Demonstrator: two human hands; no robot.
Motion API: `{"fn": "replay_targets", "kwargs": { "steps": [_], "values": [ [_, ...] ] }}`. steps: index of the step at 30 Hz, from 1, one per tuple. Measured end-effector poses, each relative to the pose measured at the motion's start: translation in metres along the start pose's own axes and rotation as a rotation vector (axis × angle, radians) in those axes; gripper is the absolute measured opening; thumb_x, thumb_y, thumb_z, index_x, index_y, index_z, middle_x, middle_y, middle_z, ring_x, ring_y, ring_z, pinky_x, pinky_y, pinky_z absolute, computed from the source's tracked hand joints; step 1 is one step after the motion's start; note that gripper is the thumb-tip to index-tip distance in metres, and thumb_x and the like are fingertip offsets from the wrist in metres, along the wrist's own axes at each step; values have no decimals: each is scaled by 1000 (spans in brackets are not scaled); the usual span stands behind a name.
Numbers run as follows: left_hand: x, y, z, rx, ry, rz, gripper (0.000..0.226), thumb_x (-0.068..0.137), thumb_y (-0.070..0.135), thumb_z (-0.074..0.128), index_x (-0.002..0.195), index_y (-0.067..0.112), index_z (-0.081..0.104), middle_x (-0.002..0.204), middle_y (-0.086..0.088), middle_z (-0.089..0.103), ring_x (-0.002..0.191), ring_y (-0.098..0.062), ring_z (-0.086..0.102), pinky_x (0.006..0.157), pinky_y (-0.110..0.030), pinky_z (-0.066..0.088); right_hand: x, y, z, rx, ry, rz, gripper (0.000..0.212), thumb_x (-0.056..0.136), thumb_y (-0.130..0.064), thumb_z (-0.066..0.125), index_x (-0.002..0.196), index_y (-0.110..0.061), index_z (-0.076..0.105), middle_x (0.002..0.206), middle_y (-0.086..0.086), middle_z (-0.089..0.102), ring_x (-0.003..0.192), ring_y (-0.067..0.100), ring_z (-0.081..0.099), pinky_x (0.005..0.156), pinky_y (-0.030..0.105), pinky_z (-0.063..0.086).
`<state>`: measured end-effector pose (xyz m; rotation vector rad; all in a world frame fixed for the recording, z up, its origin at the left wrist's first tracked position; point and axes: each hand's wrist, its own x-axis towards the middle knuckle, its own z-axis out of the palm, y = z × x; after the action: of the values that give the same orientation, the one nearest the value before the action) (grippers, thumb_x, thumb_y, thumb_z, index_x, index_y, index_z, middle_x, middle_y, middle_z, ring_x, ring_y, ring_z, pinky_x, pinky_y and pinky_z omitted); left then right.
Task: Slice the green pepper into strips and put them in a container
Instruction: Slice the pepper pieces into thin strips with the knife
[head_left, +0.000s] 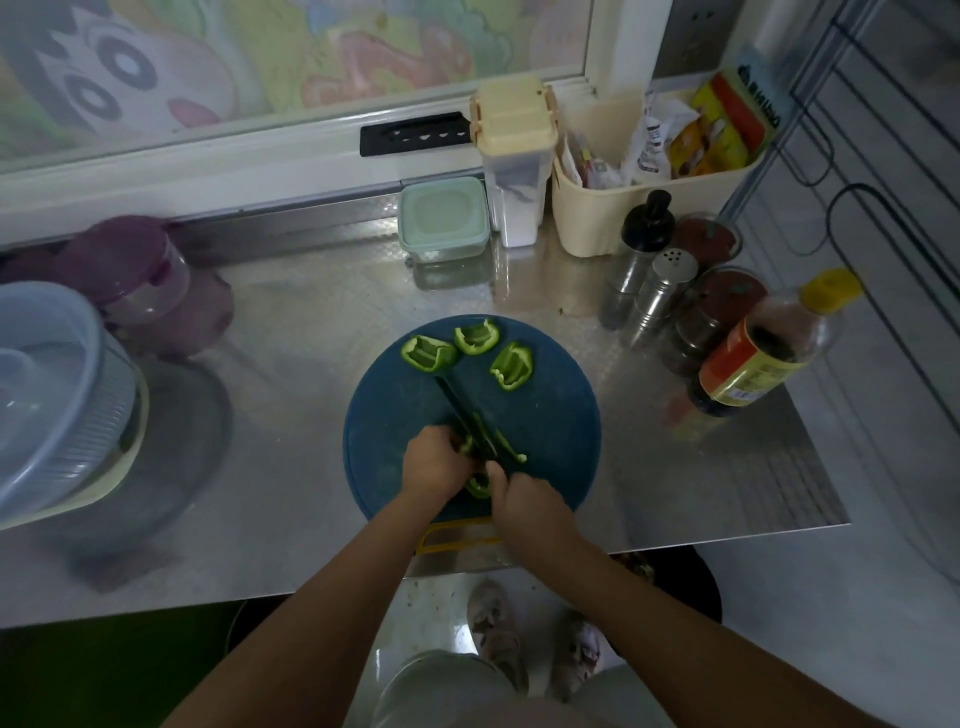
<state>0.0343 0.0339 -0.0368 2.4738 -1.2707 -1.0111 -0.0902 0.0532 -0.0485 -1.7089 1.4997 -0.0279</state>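
- The round blue cutting board (545, 415) carries all of the pepper. Everything below is placed from it.
- A pale green lidded box (443, 218) stands well beyond the board's far edge, its lid on. It looks like a possible container, though I cannot tell whether it is the one meant.
- The right hand (527, 501) lies over the board's near edge, its fingers wrapped round the handle of the knife (457, 408). The handle itself is hidden inside the grip.
- The left hand (434, 462) sits at the board's near left, fingers curled down and pinning the held piece (478, 487) against the board, just beside the blade.
- The knife's dark blade runs from between the hands toward the board's centre.
- Three uncut pepper sections (512, 366) lie cupped side up near the board's far edge, apart from one another.
  - They should handle as light and hollow, with crisp walls.
  - The outer skin is probably waxy and slippery, so laying them skin down should let the edge bite.
  - Take each by its curved rim, or flatten it under the knuckles.
- The held piece peeks out green between the two hands, and most of it is covered.
- A few cut strips (511, 453) lie right of the blade at the board's near middle.
  - They are thin, bendy and featherlight.
  - They would be better gathered in a bunch than pinched singly.
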Motion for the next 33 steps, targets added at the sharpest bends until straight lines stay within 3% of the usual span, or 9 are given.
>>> {"fn": "replay_targets", "kwargs": {
  "steps": [3, 9, 13, 16, 20, 27, 31, 33],
  "values": [
    [-3, -3, 0, -12, -12, 31, 35, 78, 15, 68, 55, 15, 43, 58, 2, 46, 63, -17, 50, 55, -26, 36, 3, -1, 2, -22, 29, -47, 62, 100, -49, 17, 94, -4, 60, 94, 14, 66, 88, 28, 61, 70, 32, 42],
    [-3, -6, -2, -62, -21, 16, 36, 70, 24, 80, 54, 17, 48, 55, 4, 47, 51, -5, 42, 43, -22, 31, -10, 29, -15, 173, -22, -29, 64, 100, -46, 24, 76, -1, 62, 74, 9, 62, 75, 20, 59, 67, 29, 40],
    [-6, -7, 0, -167, 26, -31, 26, 68, 26, 82, 75, 10, 62, 67, 1, 55, 68, -13, 53, 56, -24, 37, -23, 33, -29, 301, -54, 7, 59, 99, -45, 30, 52, -12, 42, 53, -1, 44, 54, 10, 45, 55, 26, 33],
    [-8, -6, 1, -206, 52, -44, 32, 68, 24, 83, 89, 7, 66, 80, -2, 57, 77, -14, 54, 62, -25, 40, -26, 31, -33, 350, -59, 30, 57, 99, -46, 31, 52, -15, 36, 52, -2, 41, 52, 9, 42, 52, 25, 31],
    [-11, -6, 4, -234, 69, -59, 38, 68, 25, 83, 97, 5, 67, 87, -5, 62, 81, -16, 56, 65, -25, 41, -30, 24, -33, 715, -171, 213, 54, 97, -52, 33, 58, -15, 36, 50, 1, 31, 40, 12, 32, 40, 20, 27],
    [-12, -8, 6, -285, 75, -71, 36, 66, 23, 84, 93, 6, 68, 93, -9, 68, 87, -22, 62, 65, -27, 43, -23, 20, -21, 762, -184, 204, 53, 95, -55, 35, 61, -14, 40, 49, 0, 31, 40, 13, 30, 39, 20, 23],
    [-13, -8, 3, -292, 50, -81, 29, 67, 23, 84, 86, 8, 69, 81, -5, 64, 79, -19, 60, 63, -28, 42, -22, 20, -16, 738, -157, 193, 54, 96, -54, 35, 58, -16, 38, 48, -1, 31, 41, 13, 28, 41, 22, 23],
    [-12, -8, 2, -280, 43, -88, 22, 67, 25, 83, 72, 13, 66, 73, -2, 61, 72, -16, 57, 59, -27, 41, -23, 22, -12, 714, -138, 174, 55, 96, -54, 35, 55, -18, 36, 49, -1, 30, 40, 13, 28, 41, 22, 22]
  ]
}}
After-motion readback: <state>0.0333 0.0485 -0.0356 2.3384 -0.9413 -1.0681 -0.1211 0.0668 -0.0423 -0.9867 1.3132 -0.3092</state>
